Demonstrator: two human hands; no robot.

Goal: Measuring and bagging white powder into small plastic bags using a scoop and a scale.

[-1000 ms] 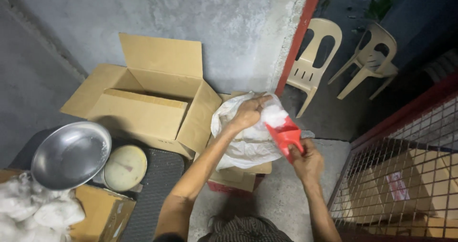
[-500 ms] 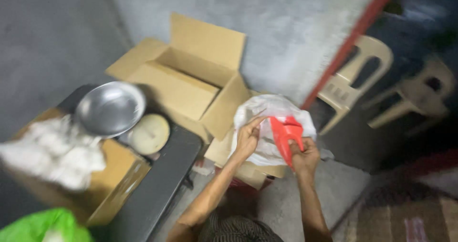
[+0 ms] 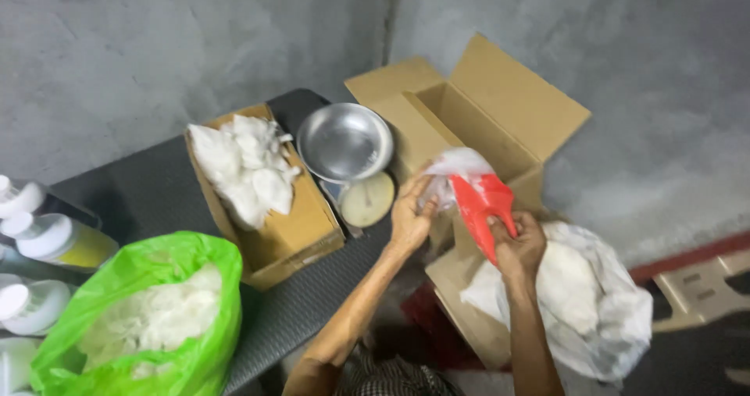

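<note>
Both hands — left hand [image 3: 409, 215] and right hand [image 3: 517, 244] — are gripping a red scoop [image 3: 479, 203], filling a small clear bag [image 3: 453, 169]; tipping it steadily seems needed.

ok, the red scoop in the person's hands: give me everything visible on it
The red scoop looks like plastic, bright and glossy, with a broad body at the top narrowing to a point at the bottom. It is tilted, held above the gap between the open cardboard box and the white plastic sack. The right hand has its grip on the lower edge. The left hand holds a thin clear bag against the upper part, covering some of it. Whether anything is inside is not visible.
</note>
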